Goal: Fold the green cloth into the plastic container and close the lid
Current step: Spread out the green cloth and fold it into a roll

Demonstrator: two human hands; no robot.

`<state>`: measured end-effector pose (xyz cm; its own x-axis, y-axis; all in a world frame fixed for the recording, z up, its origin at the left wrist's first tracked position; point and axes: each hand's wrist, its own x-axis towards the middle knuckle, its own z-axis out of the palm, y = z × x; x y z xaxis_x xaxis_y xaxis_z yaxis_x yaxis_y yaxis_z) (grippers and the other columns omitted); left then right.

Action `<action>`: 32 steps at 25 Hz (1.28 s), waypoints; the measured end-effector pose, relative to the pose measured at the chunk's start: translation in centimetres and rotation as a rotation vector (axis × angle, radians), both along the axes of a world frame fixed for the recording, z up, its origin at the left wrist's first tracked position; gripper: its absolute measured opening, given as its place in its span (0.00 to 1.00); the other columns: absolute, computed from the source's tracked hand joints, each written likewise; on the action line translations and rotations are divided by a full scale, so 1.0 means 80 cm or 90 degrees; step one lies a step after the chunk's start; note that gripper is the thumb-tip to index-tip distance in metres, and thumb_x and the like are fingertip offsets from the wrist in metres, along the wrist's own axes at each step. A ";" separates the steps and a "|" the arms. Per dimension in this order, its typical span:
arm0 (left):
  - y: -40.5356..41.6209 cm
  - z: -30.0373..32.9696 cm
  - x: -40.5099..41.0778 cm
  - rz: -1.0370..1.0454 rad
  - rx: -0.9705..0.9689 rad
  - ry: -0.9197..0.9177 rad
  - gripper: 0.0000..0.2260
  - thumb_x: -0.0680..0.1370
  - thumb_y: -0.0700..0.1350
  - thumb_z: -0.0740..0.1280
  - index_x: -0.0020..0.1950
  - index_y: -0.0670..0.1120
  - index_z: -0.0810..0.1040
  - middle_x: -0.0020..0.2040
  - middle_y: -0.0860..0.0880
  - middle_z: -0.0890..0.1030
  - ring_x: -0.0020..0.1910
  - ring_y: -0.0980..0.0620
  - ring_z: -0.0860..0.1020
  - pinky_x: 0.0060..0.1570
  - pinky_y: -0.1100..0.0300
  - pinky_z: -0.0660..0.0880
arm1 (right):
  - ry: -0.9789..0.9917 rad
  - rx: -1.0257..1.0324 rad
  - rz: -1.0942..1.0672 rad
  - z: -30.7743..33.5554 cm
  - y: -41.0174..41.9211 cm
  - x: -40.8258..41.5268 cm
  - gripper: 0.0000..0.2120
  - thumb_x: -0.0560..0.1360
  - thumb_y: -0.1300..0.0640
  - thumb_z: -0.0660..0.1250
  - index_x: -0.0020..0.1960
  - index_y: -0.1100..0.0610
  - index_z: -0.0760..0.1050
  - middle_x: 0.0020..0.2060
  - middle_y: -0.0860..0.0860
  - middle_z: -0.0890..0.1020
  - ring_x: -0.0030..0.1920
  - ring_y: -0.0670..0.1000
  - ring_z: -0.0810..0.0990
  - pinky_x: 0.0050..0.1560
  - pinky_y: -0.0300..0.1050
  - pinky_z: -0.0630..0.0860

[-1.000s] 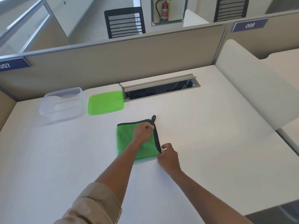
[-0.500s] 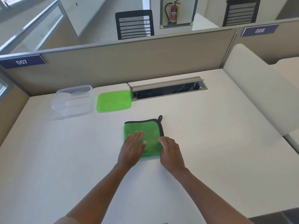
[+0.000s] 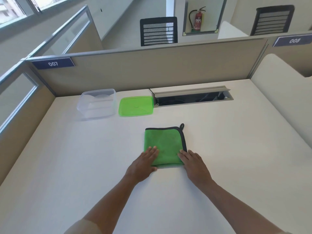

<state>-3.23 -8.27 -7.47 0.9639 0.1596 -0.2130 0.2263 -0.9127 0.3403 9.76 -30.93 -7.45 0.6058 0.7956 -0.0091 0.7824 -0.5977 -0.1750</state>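
The green cloth (image 3: 164, 144), edged in black with a small loop at its far right corner, lies folded into a square on the white desk. My left hand (image 3: 143, 163) rests flat on its near left corner, fingers together. My right hand (image 3: 194, 163) lies flat at its near right corner, fingertips on the cloth edge. Neither hand grips anything. The clear plastic container (image 3: 97, 103) stands open and empty at the far left, and its green lid (image 3: 135, 106) lies flat on the desk just to its right.
An open cable slot (image 3: 192, 97) is set into the desk behind the cloth, right of the lid. Beige partition walls (image 3: 152, 68) close the desk at the back and left. A pale curved divider (image 3: 283, 98) bounds the right side.
A second ago my left hand pinched the far corner and my right held the near edge. Both hands have since let go and slid back, flat, to the cloth's near corners.
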 end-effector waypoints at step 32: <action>0.042 0.018 0.004 0.217 -0.155 -0.217 0.11 0.77 0.45 0.70 0.59 0.50 0.78 0.48 0.53 0.85 0.45 0.49 0.81 0.45 0.55 0.77 | 0.245 0.263 -0.119 0.031 0.043 0.062 0.14 0.73 0.56 0.71 0.56 0.52 0.70 0.37 0.49 0.80 0.37 0.52 0.77 0.38 0.47 0.74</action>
